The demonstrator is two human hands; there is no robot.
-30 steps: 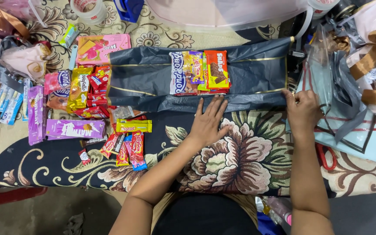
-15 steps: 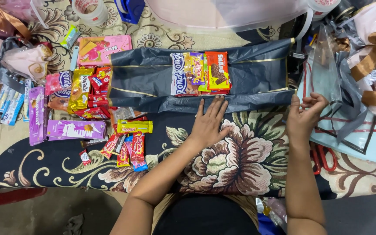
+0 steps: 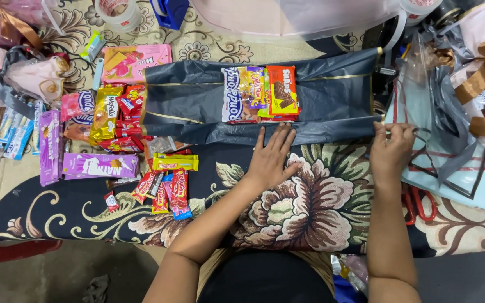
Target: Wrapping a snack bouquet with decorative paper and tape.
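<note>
A dark grey plastic wrapping sheet (image 3: 192, 104) with thin gold lines lies spread across the floral carpet (image 3: 304, 207), its near edge folded over; on its middle sit three snack packets (image 3: 259, 94) side by side, a blue-and-white one, a yellow one and an orange one; the left hand (image 3: 270, 157) lies flat, palm down and fingers spread, its fingertips pressing the sheet's near edge just below the packets; the right hand (image 3: 391, 148) is at the sheet's right-hand near corner, fingers curled and pinching the edge there; left of the sheet lies a scatter of sweets and wafers, among them a purple wafer box (image 3: 101, 166), a pink biscuit box (image 3: 136, 60) and a gold packet (image 3: 105, 112); right of the right hand lie red-handled scissors (image 3: 419, 203) and a pale blue gift bag (image 3: 461, 174); a tape roll (image 3: 117, 11) sits at the far edge.
</note>
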